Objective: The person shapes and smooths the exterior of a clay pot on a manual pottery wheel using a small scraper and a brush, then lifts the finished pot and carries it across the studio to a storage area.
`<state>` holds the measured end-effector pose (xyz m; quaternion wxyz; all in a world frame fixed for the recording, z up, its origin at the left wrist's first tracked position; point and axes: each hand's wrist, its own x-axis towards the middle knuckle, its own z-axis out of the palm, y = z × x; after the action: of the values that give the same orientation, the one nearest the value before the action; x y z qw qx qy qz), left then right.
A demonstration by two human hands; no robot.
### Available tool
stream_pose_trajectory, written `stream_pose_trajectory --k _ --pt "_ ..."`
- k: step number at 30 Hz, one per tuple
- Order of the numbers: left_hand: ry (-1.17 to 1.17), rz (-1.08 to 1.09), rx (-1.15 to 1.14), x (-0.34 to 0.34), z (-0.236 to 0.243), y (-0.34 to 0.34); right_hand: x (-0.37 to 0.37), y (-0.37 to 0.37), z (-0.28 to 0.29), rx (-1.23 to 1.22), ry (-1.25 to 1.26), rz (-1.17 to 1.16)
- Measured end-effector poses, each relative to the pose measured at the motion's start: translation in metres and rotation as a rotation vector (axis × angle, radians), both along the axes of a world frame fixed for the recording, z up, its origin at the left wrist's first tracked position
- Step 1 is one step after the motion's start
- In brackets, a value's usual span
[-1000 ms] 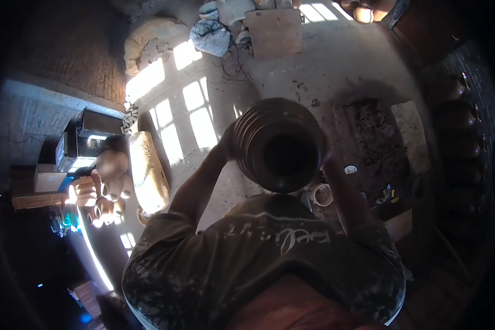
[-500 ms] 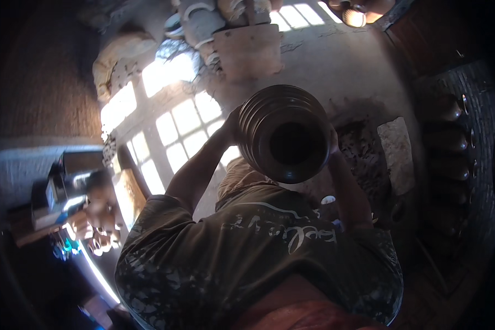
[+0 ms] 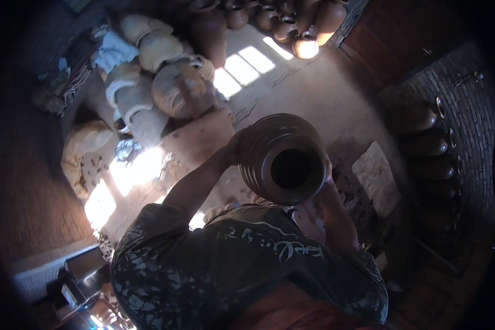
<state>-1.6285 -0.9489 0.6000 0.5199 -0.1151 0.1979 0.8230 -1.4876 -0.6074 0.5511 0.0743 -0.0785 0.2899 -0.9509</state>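
Between my two hands is a brown, wheel-ridged clay pot (image 3: 265, 144), held up in front of my body. Its round dark mouth faces up toward me, and rings run around its side. My left hand (image 3: 236, 147) grips the pot's left side, its fingers mostly hidden behind the wall. On the opposite side my right hand (image 3: 328, 169) presses against the pot near the mouth, with only part of it showing. Both forearms reach up from the short sleeves of my dark patterned shirt (image 3: 242, 264).
Large pale pots (image 3: 181, 91) are heaped at the far left beside a clay-coloured block (image 3: 201, 135). Several brown jars (image 3: 287, 27) stand at the far end. More dark jars (image 3: 423, 146) line the right wall. A flat pale slab (image 3: 377, 179) lies right of the pot.
My view has turned toward the far end, so more of the jars and heaped pots show. The pot stays in both hands and sits slightly lower in the picture.
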Motion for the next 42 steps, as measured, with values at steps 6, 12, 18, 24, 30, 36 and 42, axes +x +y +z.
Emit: stream_pose_trajectory --k 6,12,18,24,30,36,42 --pt "0.071 0.148 0.021 -0.178 -0.029 0.079 -0.198 0.101 -0.017 0.188 -0.163 -0.020" --pt "-0.016 0.234 0.040 -0.328 -0.008 0.106 -0.401 0.108 0.063 0.216 -0.624 0.089" --pt "0.454 0.322 -0.255 -0.502 -0.026 0.122 -0.605 0.121 0.062 0.319 -0.516 0.100" --pt "0.985 0.224 -0.492 -0.708 -0.048 0.129 -0.802 0.115 0.053 0.428 -0.655 -0.045" --pt "1.750 -0.023 -1.240 -0.886 -0.077 0.114 -0.985 0.118 0.028 0.714 -0.374 0.091" --pt "0.707 0.205 -0.796 -1.033 -0.102 0.116 -1.173 0.134 -0.085 0.286 -0.522 0.091" --pt "0.243 0.482 -0.653 -1.156 -0.188 0.128 -1.327 0.141 -0.177 0.950 -0.252 0.175"
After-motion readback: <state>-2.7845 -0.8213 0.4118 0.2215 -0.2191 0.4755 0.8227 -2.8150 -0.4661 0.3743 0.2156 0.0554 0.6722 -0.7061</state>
